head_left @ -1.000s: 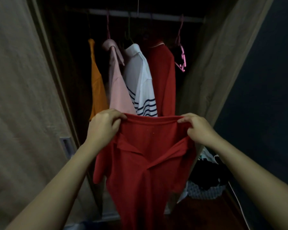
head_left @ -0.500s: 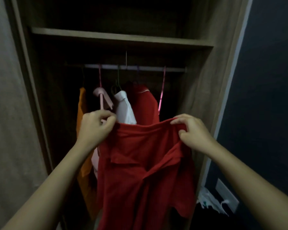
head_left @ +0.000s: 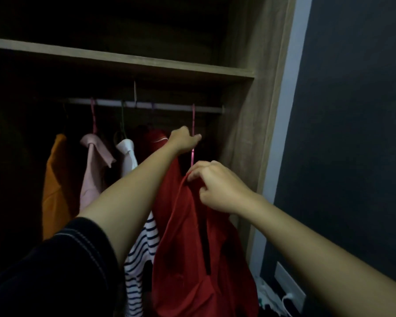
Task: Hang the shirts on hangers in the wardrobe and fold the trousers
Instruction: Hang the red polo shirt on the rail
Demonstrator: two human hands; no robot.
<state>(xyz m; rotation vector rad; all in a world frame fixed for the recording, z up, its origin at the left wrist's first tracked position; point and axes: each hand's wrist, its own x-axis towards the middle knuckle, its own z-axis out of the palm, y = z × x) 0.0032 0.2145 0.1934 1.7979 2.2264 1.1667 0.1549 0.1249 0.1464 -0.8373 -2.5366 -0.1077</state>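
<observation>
At the rail [head_left: 169, 106], your left hand [head_left: 184, 140] grasps the hanger [head_left: 193, 120]; your right hand [head_left: 215, 186] pinches the shirt [head_left: 185, 236] up, ready for threading.

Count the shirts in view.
5: orange shirt far left, pink shirt, white striped shirt and red piped-collar shirt on the rail; plain red shirt in the right hand. Shadow may hide more.

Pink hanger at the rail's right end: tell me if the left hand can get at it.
Likely yes: the left hand is right at the hanger, nothing between them; the right hand holds the red shirt lower down. Grip unclear.
</observation>
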